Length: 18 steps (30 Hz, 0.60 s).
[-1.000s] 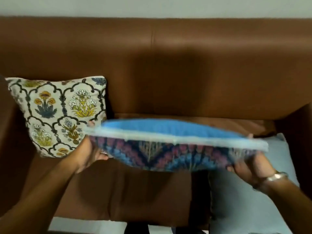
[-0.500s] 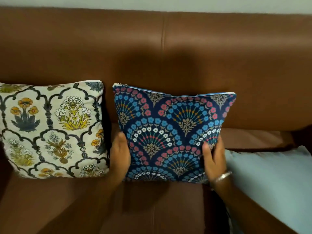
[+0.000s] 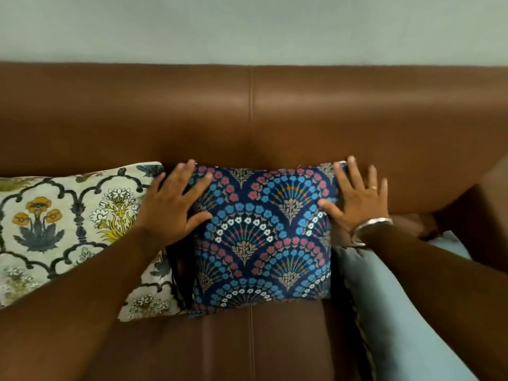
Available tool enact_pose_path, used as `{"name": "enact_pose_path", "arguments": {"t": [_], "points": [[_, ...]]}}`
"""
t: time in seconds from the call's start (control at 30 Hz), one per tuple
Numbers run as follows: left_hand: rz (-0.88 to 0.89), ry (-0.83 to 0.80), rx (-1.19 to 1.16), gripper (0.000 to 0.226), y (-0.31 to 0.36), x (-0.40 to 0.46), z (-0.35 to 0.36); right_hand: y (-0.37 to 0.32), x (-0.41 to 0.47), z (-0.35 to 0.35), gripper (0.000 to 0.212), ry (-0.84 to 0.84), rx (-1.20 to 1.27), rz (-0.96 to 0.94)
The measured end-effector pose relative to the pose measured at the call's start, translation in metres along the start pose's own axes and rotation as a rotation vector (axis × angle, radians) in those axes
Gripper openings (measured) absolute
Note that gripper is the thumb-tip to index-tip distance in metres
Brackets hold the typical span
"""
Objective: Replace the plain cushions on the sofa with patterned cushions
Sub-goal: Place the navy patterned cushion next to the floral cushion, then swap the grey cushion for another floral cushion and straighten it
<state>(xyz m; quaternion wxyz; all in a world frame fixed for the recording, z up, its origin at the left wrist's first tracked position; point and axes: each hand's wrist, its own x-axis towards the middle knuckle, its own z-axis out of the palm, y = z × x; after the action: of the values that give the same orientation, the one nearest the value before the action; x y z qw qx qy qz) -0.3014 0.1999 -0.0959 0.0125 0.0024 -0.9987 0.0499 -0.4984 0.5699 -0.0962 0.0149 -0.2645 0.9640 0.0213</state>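
- Head view looked down on a brown sofa [image 3: 357, 111]; a navy fan-patterned cushion [image 3: 261, 237] stood upright against its backrest, at the middle seam.
- The left hand [image 3: 173, 207] lay flat on that cushion's upper left corner, fingers spread, gripping nothing.
- The right hand [image 3: 357, 199] pressed flat on the upper right corner, fingers likewise splayed; a ring and a metal bracelet [image 3: 371, 224] showed on it.
- A cream floral cushion [image 3: 68, 229] leaned just beside the navy one on the left, touching it.
- A plain pale blue cushion [image 3: 390, 312] lay at the right, under the right forearm.
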Motion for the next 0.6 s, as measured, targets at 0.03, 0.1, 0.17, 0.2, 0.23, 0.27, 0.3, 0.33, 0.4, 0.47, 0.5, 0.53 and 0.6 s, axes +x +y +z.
{"name": "enact_pose_path", "arguments": {"t": [0.03, 0.1, 0.17, 0.2, 0.23, 0.27, 0.3, 0.33, 0.4, 0.47, 0.5, 0.53, 0.6], "points": [[-0.107, -0.044, -0.056, 0.080, 0.004, -0.001, -0.009, 0.005, 0.000, -0.008, 0.088, -0.117, 0.076, 0.097], [-0.257, -0.077, -0.154, 0.080, 0.025, -0.002, -0.026, 0.015, -0.003, -0.023, 0.084, -0.334, 0.227, 0.090], [-0.398, -0.018, -0.230, 0.078, 0.059, -0.005, -0.039, 0.025, -0.019, -0.041, 0.078, -0.395, 0.318, 0.059], [-0.412, 0.018, -0.276, 0.077, 0.084, -0.009, -0.047, 0.035, -0.036, -0.050, 0.075, -0.366, 0.345, 0.064], [-0.365, 0.044, -0.329, 0.075, 0.120, -0.015, -0.054, 0.056, -0.061, -0.056, 0.072, -0.337, 0.362, 0.100], [-0.281, 0.062, -0.383, 0.071, 0.154, -0.021, -0.057, 0.076, -0.087, -0.057, 0.070, -0.321, 0.362, 0.147], [-0.202, 0.046, -0.443, 0.065, 0.186, -0.029, -0.056, 0.094, -0.111, -0.054, 0.070, -0.319, 0.354, 0.202], [-0.158, -0.014, -0.518, 0.060, 0.222, -0.036, -0.049, 0.116, -0.136, -0.049, 0.072, -0.334, 0.351, 0.283], [-0.234, -0.191, -0.725, 0.058, 0.304, -0.048, -0.027, 0.174, -0.179, -0.030, 0.078, -0.358, 0.403, 0.475], [-0.511, -0.397, -1.057, 0.065, 0.374, -0.058, -0.008, 0.225, -0.209, -0.005, 0.087, -0.356, 0.514, 0.659], [-0.673, -0.453, -1.244, 0.071, 0.398, -0.063, -0.002, 0.239, -0.217, 0.005, 0.092, -0.349, 0.628, 0.762], [-0.807, -0.460, -1.390, 0.077, 0.427, -0.061, 0.006, 0.255, -0.224, 0.017, 0.092, -0.354, 0.771, 0.886], [-0.937, -0.399, -1.548, 0.077, 0.474, -0.051, 0.016, 0.277, -0.234, 0.038, 0.081, -0.371, 1.031, 1.081]]}}
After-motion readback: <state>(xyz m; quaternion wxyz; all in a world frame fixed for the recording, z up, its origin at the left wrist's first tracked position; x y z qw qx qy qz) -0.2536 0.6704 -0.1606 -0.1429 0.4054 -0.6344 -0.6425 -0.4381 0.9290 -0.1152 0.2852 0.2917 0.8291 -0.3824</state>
